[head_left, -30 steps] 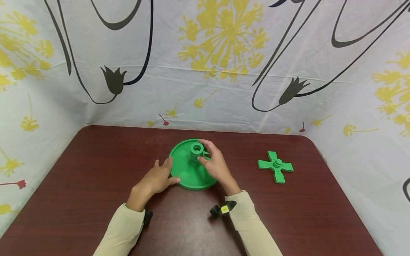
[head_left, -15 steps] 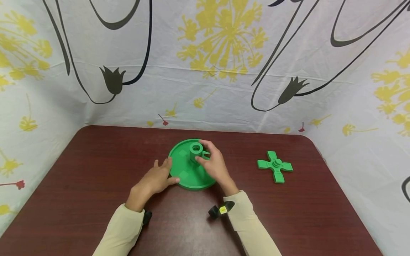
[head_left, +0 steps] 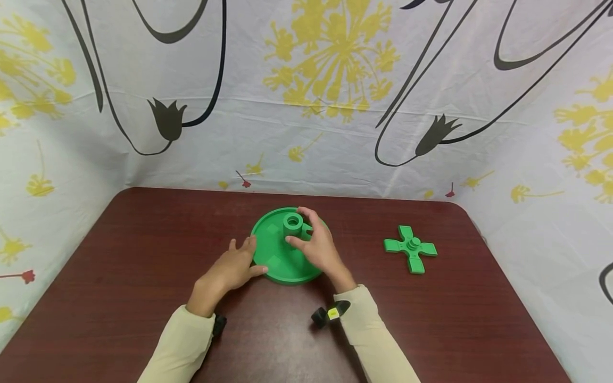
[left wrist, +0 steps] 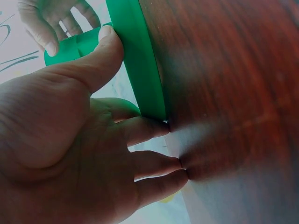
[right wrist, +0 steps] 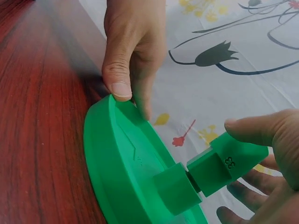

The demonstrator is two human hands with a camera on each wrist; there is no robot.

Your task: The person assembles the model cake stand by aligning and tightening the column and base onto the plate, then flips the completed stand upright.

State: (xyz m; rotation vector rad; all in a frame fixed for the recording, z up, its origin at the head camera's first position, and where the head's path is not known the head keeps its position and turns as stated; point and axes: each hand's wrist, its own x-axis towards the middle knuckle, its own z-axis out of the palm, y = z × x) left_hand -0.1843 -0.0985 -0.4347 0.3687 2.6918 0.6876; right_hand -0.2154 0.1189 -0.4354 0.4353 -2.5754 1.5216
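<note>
A round green dish-like base with a raised rim lies on the table. On its middle stands a green hollow post with a side arm, seen in the right wrist view as a stepped piece in a socket. My right hand curves round this piece, thumb in front and fingers behind. My left hand rests spread at the base's left edge, thumb and index finger touching the rim; other fingertips reach the table. A green four-armed cross piece with a central peg lies to the right.
The dark red-brown table has rounded far corners. A white cloth with yellow and dark flower prints hangs behind it and along both sides.
My right thumb has slid left across the front of the post, and the post's side arm appears slightly turned. My left hand and the cross piece stay in place.
</note>
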